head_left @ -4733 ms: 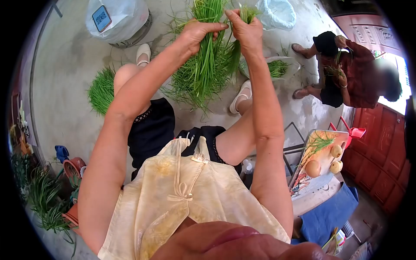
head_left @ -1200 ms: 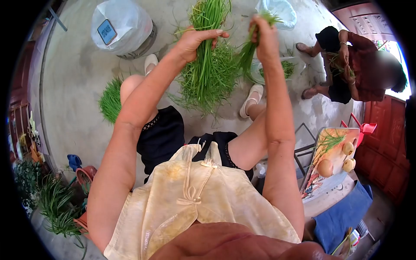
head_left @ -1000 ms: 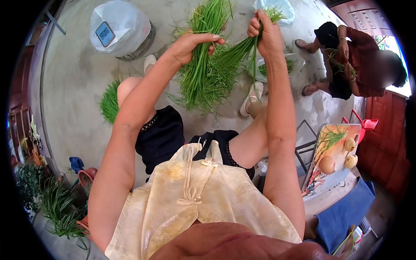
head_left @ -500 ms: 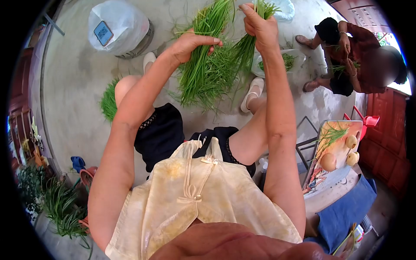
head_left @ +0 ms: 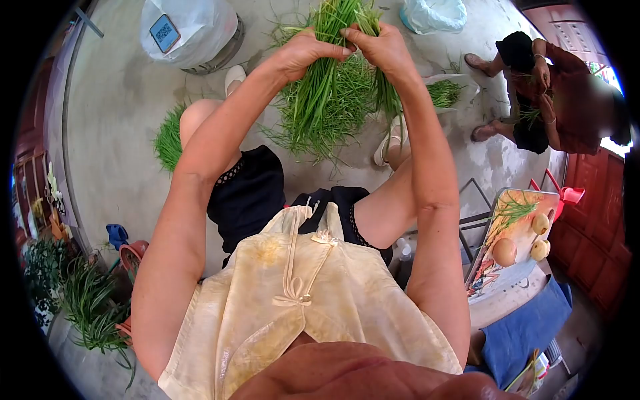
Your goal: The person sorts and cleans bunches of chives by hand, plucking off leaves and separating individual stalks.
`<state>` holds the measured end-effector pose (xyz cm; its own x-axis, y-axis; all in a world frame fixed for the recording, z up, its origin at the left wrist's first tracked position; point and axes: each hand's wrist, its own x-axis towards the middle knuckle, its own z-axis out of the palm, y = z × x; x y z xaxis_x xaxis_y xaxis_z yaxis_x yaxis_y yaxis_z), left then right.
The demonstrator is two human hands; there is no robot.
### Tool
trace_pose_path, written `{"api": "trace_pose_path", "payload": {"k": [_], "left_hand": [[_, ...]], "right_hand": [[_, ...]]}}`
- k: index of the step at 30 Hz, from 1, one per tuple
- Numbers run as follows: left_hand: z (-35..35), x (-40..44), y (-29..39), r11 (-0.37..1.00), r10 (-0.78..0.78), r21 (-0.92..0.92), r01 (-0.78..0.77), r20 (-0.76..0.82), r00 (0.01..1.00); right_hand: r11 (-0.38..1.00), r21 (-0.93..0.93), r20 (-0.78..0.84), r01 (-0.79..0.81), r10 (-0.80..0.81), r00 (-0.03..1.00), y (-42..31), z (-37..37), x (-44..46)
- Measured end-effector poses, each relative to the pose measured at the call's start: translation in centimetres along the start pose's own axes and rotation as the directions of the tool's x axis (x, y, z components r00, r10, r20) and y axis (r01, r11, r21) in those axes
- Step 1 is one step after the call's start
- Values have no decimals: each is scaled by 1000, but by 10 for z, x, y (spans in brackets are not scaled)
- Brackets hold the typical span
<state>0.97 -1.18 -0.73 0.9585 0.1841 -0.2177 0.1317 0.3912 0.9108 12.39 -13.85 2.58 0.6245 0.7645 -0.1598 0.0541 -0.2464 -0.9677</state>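
Observation:
A thick bunch of long green chives (head_left: 332, 23) hangs from my left hand (head_left: 308, 53), which is closed around it with the thumb across the stems. My right hand (head_left: 383, 50) is closed on a smaller bunch of chives (head_left: 385, 97), its fingertips against the larger bunch. Both hands are close together, almost touching. Below them a loose pile of chives (head_left: 347, 127) lies on the concrete floor between my feet. Another heap of chives (head_left: 169, 140) sits beside my left knee.
A bag-covered bucket (head_left: 207, 33) with a phone (head_left: 165, 33) on top stands ahead left. Plastic bags, one holding greens (head_left: 445, 93), lie ahead right. A person (head_left: 567, 93) sits at the right, handling greens. A small table (head_left: 513, 240) with round items stands nearer, potted plants (head_left: 97, 310) left.
My right hand has come down and left with its bunch, up against the larger bunch. My left hand has moved slightly up and right.

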Motion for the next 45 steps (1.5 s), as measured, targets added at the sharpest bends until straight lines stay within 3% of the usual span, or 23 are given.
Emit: {"api": "trace_pose_path", "payload": {"k": [5, 8, 11, 14, 17, 19, 20, 23, 29, 35, 38, 43, 45], "left_hand": [[-14, 9, -7, 987, -109, -134, 90, -143, 984], [-15, 11, -5, 967, -129, -247, 63, -262, 956], [-14, 17, -9, 934, -92, -358, -13, -277, 956], [-14, 19, -8, 909, -86, -417, -22, -238, 967], [-10, 18, 0, 843, -90, -536, -47, -226, 970], [-7, 17, 7, 777, -116, -628, -39, -205, 972], [-11, 20, 3, 785, -98, -618, -46, -196, 976], [-20, 24, -8, 809, -77, -586, -36, -166, 983], [-10, 20, -8, 836, -87, -548, -7, -145, 986], [-2, 21, -14, 825, -99, -565, 1, -142, 985], [0, 14, -5, 822, -109, -569, 24, -116, 987], [-10, 10, -5, 945, -79, -326, 29, -142, 987], [-16, 10, -4, 937, -64, -350, 13, -134, 989]], "right_hand": [[992, 31, -68, 123, -121, 990, 3, 0, 0], [973, -219, 54, 70, -59, 997, 0, 4, -7], [924, -342, 51, 170, -163, 985, 27, 18, -3], [955, -272, 56, 117, -106, 993, 33, 17, 3], [997, -75, 76, -11, 17, 997, 12, 12, -4], [995, -95, 74, -28, 35, 997, 15, 8, -2], [994, -104, 72, -37, 44, 996, 18, 7, -1], [988, -48, 5, 148, -148, 989, 28, 15, -2], [985, -41, -97, 166, -170, 981, 29, 22, -1], [979, -125, -79, 164, -174, 982, 26, 22, 1], [996, 46, -45, 74, -72, 996, 21, 17, 1], [971, 190, 94, -143, 127, 987, 5, 0, -5], [957, 221, 146, -189, 159, 977, 5, -5, -7]]}}
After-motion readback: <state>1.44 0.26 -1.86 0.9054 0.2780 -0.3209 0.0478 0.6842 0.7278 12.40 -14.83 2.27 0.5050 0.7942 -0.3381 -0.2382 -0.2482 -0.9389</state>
